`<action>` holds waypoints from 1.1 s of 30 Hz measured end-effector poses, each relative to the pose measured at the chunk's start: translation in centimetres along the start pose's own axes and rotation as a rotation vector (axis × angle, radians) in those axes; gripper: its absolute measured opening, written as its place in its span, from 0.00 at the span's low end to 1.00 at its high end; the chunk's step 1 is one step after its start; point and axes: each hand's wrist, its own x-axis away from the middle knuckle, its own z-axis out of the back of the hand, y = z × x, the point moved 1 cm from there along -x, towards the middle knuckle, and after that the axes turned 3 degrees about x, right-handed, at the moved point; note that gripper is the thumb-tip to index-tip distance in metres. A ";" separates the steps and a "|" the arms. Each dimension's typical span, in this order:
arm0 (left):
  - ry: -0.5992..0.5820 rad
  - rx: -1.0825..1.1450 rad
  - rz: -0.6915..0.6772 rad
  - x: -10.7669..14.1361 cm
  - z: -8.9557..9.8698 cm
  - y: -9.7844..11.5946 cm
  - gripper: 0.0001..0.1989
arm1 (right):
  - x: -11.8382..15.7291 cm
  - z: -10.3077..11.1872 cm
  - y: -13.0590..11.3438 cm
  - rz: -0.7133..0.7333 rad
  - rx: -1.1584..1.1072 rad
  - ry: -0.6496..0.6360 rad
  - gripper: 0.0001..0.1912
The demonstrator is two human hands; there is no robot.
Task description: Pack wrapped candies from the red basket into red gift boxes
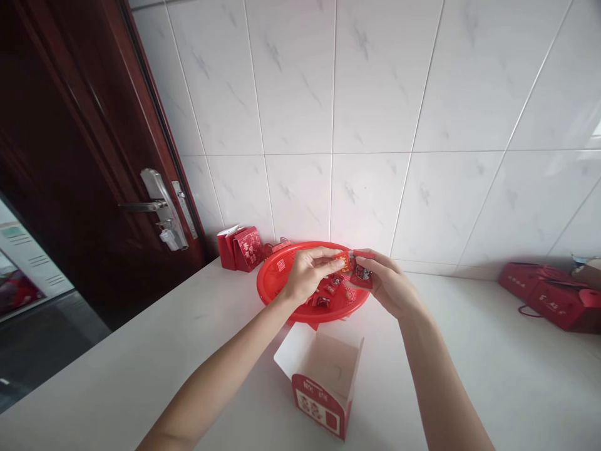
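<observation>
Above a red plastic basket (268, 285), my left hand (305, 272) pinches a small red packet with yellow print (345, 260). My right hand (389, 285), close beside it, holds a red wrapped packet with a dark pattern (361, 274). The two packets meet between my fingers. Several small red wrapped pieces (323, 302) lie in the basket under my hands. Nearer to me, an open red and white cardboard box (317, 410) stands on the white counter, its top flaps spread and its visible inside bare.
Folded red boxes (239, 248) stand at the back left by the tiled wall (300, 188). More red boxes (554, 297) lie at the far right. A dark red door (94, 125) with a metal handle (150, 205) is on the left, beside the counter (197, 326).
</observation>
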 end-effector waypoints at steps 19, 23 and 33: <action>-0.040 -0.138 0.015 0.4 0.1 0.3 0.17 | 0.0 0.0 0.0 0.006 0.065 -0.043 0.15; -0.116 -0.194 0.054 0.3 0.2 0.1 0.18 | 0.1 -0.2 0.0 0.006 0.105 -0.034 0.15; -0.261 -0.383 0.166 0.0 3.0 1.1 0.18 | -0.3 -0.3 0.6 0.001 0.158 0.037 0.15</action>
